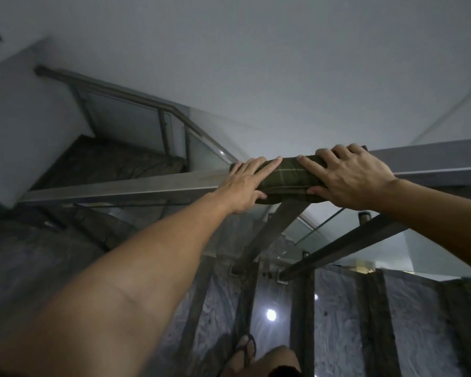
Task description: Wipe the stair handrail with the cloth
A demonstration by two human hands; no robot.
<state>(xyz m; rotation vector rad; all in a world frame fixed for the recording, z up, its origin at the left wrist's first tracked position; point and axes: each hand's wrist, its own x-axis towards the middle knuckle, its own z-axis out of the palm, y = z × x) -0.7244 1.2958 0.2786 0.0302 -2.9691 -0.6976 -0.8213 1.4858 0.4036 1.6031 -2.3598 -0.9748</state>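
Fingers (267,165) of the left hand (246,183) and right hand (348,175) lie spread, thumbs underneath, clamping the dark green checked cloth (288,176) around the flat grey metal handrail (114,190) at frame centre; maintain this wrap, sliding both hands together along the rail.

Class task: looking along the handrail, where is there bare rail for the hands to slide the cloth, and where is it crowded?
Bare rail runs left of the left hand toward the corner, and right of the right hand to the frame edge. The middle is crowded: both hands press the green cloth wrapped over the handrail, above a post.
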